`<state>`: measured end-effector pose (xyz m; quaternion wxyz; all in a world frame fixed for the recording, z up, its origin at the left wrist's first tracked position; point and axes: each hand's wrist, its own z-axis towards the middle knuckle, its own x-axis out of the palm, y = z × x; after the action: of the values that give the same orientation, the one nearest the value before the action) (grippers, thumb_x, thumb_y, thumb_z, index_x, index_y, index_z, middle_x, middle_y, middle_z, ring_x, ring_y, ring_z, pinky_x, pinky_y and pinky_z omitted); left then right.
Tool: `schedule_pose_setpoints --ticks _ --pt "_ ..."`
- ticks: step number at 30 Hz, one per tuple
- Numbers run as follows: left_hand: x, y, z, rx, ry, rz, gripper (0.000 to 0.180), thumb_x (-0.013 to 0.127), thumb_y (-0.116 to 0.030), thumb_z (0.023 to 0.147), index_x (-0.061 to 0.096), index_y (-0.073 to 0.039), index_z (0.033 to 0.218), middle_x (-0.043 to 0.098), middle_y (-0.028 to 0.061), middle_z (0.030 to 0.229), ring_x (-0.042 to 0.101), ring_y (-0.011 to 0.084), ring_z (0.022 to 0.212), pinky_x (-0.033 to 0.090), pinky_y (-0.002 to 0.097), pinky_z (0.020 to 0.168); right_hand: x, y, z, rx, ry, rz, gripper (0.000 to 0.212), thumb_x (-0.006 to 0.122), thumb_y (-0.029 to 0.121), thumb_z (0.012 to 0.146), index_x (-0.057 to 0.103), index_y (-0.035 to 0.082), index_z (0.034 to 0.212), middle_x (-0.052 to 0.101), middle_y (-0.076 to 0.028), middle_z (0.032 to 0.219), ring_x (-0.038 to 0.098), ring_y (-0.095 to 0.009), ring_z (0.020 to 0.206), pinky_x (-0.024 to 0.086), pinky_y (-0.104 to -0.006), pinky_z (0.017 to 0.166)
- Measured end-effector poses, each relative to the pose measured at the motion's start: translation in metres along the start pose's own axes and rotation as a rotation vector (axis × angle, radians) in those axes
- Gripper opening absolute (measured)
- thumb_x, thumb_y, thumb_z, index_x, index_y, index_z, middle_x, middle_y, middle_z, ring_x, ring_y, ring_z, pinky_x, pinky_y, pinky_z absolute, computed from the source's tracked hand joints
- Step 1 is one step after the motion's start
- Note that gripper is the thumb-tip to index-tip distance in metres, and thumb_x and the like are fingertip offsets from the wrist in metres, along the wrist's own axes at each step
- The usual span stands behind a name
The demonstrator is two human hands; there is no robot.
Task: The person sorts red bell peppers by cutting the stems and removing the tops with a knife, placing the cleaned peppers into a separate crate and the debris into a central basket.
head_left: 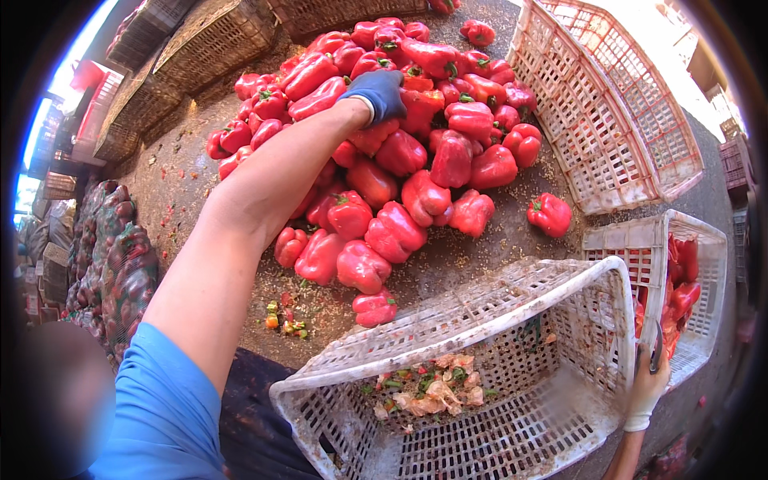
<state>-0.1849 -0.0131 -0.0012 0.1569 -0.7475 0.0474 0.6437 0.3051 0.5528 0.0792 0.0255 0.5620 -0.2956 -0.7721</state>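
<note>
A large heap of red bell peppers point(376, 184) lies on the floor ahead of me. My left hand point(379, 94), in a blue glove with a white cuff, reaches into the upper part of the heap. Its fingers curl over a red bell pepper point(420, 110) and are partly hidden. My right hand point(646, 380), in a white-cuffed glove, is at the lower right, beside the rim of a tilted white crate point(488, 320). A dark loop-shaped thing point(657, 349) shows at its fingers; its kind cannot be made out. Pale and green pepper scraps point(436, 388) lie inside this crate.
Another white crate point(704, 328) at the right holds red peppers. Stacked white crates point(592, 104) lean behind it. One loose pepper point(550, 214) sits right of the heap. Brown crates point(212, 48) line the back left, and filled mesh sacks point(112, 264) stand at the left.
</note>
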Motion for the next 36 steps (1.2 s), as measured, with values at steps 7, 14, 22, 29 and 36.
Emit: schedule_pose_setpoints --ticks 7,14,22,29,36 --pt "0.011 0.009 -0.023 0.214 -0.388 -0.185 0.036 0.080 -0.011 0.081 0.071 -0.012 0.115 0.071 0.0153 0.111 0.072 0.0376 0.106 0.059 0.0437 0.091 0.004 0.007 0.001 -0.051 -0.013 -0.050 0.030 0.068 0.015 0.108 0.073 -0.005 0.131 0.077 -0.013 0.111 0.068 -0.021 0.102 0.052 -0.0381 0.097" --pt "-0.052 0.007 -0.099 0.668 -0.586 -0.283 0.029 0.076 0.001 0.079 0.067 -0.010 0.105 0.070 0.0132 0.109 0.068 0.0387 0.103 0.058 0.0461 0.085 0.008 -0.007 0.004 -0.090 -0.033 -0.087 0.029 0.071 0.015 0.107 0.072 -0.006 0.127 0.077 -0.016 0.116 0.069 -0.023 0.107 0.052 -0.0394 0.100" --pt "-0.143 -0.027 -0.241 0.826 -0.424 -0.476 0.047 0.078 0.014 0.076 0.070 -0.010 0.116 0.069 0.0121 0.126 0.069 0.0312 0.117 0.058 0.0403 0.098 -0.008 0.038 0.030 -0.084 -0.036 0.385 0.044 0.079 0.031 0.103 0.072 -0.002 0.131 0.076 -0.010 0.110 0.069 -0.023 0.101 0.055 -0.0390 0.098" --pt "-0.194 -0.073 -0.372 0.873 -0.323 -0.641 0.037 0.078 0.011 0.083 0.071 -0.009 0.113 0.069 0.0083 0.119 0.069 0.0269 0.115 0.057 0.0382 0.100 -0.049 0.334 -0.063 -0.132 0.516 0.807 0.047 0.082 0.032 0.101 0.070 0.006 0.139 0.071 0.003 0.098 0.064 -0.006 0.089 0.052 -0.0225 0.083" --pt "-0.199 -0.129 -0.456 0.946 -0.255 -0.747 0.042 0.080 0.008 0.084 0.070 -0.010 0.121 0.067 0.0097 0.133 0.068 0.0285 0.125 0.057 0.0403 0.105 -0.039 0.366 -0.122 -0.283 0.612 0.727 0.027 0.077 0.011 0.101 0.076 -0.003 0.124 0.077 -0.003 0.098 0.068 -0.007 0.089 0.057 -0.0276 0.081"
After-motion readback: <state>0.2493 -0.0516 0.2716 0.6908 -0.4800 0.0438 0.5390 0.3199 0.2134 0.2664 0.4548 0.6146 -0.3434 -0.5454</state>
